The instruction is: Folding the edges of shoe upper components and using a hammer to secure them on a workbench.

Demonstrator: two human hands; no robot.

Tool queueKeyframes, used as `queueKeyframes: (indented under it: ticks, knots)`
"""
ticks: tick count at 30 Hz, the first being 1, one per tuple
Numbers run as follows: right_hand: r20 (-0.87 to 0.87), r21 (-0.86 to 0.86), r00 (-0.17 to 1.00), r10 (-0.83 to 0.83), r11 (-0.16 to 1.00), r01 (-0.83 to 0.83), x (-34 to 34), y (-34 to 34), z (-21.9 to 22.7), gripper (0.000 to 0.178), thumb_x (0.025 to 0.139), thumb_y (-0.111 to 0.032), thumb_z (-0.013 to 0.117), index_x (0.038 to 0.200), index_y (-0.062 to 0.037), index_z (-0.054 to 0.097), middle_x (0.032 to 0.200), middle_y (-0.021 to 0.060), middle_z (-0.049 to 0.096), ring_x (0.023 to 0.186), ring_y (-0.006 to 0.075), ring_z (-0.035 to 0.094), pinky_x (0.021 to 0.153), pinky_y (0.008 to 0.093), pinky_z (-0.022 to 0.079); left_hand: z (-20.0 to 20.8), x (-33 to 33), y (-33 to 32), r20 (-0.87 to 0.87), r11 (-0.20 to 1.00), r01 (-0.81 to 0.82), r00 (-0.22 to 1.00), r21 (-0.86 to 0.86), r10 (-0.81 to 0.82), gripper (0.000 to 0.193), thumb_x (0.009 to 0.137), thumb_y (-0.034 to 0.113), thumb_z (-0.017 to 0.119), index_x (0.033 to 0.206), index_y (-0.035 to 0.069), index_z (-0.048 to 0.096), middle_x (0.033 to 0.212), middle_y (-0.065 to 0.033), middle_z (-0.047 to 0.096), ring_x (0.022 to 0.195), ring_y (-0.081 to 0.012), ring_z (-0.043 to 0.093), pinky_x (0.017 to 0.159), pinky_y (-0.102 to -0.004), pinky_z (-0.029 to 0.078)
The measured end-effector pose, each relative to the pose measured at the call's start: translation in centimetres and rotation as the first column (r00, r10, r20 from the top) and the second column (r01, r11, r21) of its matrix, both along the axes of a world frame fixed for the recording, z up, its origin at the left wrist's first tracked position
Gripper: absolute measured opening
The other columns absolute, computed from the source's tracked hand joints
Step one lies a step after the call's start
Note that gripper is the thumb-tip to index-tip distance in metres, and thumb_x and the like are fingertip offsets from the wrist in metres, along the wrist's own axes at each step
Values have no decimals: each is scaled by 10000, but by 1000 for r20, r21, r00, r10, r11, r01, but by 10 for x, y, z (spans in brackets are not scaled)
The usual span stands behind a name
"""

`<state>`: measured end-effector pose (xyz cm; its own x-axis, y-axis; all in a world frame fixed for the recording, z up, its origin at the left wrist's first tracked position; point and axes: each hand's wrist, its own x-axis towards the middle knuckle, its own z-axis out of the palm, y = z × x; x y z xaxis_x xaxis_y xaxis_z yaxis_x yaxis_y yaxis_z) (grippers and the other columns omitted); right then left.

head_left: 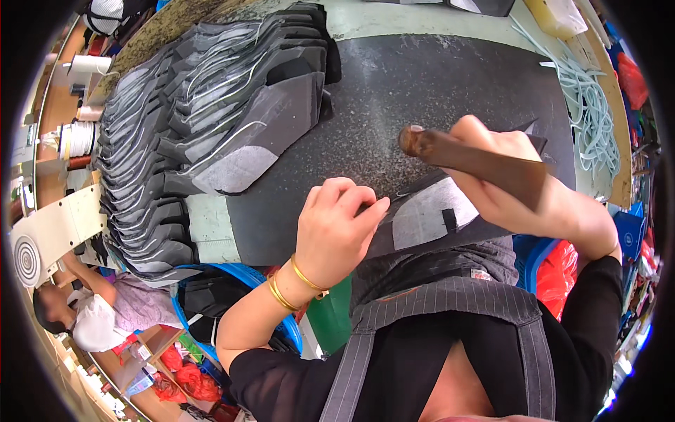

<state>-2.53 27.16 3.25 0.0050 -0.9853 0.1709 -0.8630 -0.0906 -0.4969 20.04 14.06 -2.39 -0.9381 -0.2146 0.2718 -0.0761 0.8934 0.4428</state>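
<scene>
Right hand closed in a fist round a brown, rusty-looking metal tool with a rounded knob at one end and a broad, flared tail; tool sat above the scuffed dark-grey work mat, right of centre. Its long axis ran slantwise, knob toward the upper left, tail toward the right forearm. Surface worn, mottled orange-brown at the knob, darker along the tail. Below lay a flat dark-grey sheet piece with a pale-grey patch, near the mat's close edge, between the hands; long axis rising from lower left to upper right, partly hidden by the right hand. A small black rectangle marked the patch. Left hand had fingers curled, thumb near forefinger, at the piece's left end; could not tell whether it pinched the edge.
</scene>
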Motion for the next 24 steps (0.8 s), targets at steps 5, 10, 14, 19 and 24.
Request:
queueKeyframes:
  ticks: [5,10,14,19,24]
  knots:
    - [47,268,985,165,948,-172,11,-9,9,280,847,-105,628,1111,-34,567,759,133,601,616,321,664,481,416,496,-3,3,12,-83,935,31,995,-353,-64,253,754,118,684,996,73,740,996,-5,634,973,-221,592,785,-359,472]
    - [153,379,967,205,891,-249,25,-17,8,266,919,-114,576,1182,-102,609,817,120,552,599,305,641,491,398,500,2,16,-13,32,976,-151,988,154,148,343,679,113,821,1011,103,736,996,-14,673,964,-254,594,814,-382,499]
    - [37,112,992,122,986,-125,26,-20,7,324,914,-117,567,1235,-100,605,858,127,546,613,298,645,495,402,493,2,28,-22,5,1000,-18,1000,-14,18,293,701,125,786,990,106,743,1016,0,662,967,-242,594,788,-369,484]
    - [126,346,953,277,888,-304,31,-24,4,396,887,-93,574,1280,-128,604,859,112,508,666,281,655,506,387,505,-2,33,-15,-72,965,8,997,-263,-28,194,764,155,699,937,72,722,982,-6,631,973,-215,588,772,-355,476]
    - [165,380,944,286,865,-328,41,-31,-1,429,862,-112,611,1287,-169,593,839,113,528,654,301,649,500,428,508,-2,41,-29,-45,996,-93,995,-3,93,245,698,168,813,930,124,751,955,22,667,957,-212,616,760,-356,477]
